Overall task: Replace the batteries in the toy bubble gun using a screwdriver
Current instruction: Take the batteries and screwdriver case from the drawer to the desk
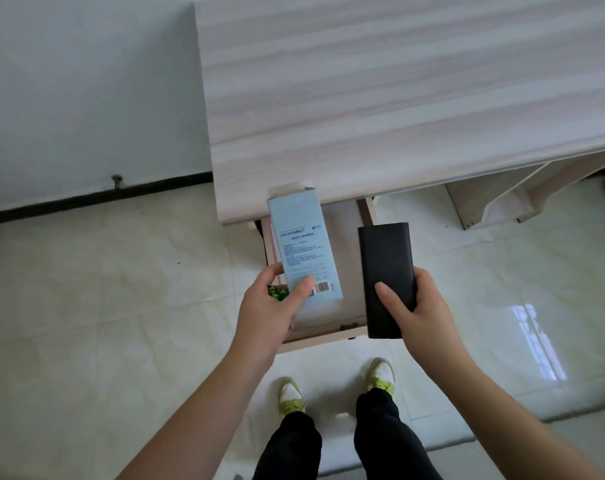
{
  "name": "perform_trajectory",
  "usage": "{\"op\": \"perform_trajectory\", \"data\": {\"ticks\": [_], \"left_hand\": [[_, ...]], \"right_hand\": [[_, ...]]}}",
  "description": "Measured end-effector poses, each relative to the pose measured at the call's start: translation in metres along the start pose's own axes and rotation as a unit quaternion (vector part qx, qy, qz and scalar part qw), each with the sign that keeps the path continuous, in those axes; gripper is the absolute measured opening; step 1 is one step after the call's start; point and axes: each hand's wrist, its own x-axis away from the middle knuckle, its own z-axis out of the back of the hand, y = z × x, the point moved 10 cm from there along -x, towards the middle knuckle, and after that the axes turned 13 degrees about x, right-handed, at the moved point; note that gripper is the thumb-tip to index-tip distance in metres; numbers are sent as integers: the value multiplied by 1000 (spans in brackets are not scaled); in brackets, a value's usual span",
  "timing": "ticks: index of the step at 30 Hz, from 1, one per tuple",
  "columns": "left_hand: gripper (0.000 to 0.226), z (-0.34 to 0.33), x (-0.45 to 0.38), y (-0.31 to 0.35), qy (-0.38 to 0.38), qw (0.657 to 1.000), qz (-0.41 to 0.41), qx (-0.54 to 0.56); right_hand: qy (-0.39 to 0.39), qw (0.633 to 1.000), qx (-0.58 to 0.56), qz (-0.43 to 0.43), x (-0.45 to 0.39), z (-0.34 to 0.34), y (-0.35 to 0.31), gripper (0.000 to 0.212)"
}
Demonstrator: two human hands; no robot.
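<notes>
My left hand (271, 308) holds a light blue cardboard box (303, 244) with printed text and a barcode, its top flap open, above an open desk drawer (323, 332). Small green items (277, 292), possibly batteries, show under my left palm. My right hand (420, 310) grips a flat black case (386, 271) by its lower part, just right of the drawer. No bubble gun is in view.
A pale wood desk (380, 98) fills the upper right, with the drawer pulled out from under its front edge. A white wall stands at the left. Glossy tiled floor (121, 306) lies below, and my feet in white and yellow shoes stand near the drawer.
</notes>
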Motion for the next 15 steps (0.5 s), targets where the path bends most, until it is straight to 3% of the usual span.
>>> {"op": "perform_trajectory", "data": {"ticks": [10,15], "left_hand": [[25,8,108,134,-97,983,-139,-69],[27,-17,154,183,-175,961,-198,-86]], "right_hand": [[108,985,-127,45,102,80,-102,21],[168,968,-174,72,145,129,-122,29]]}}
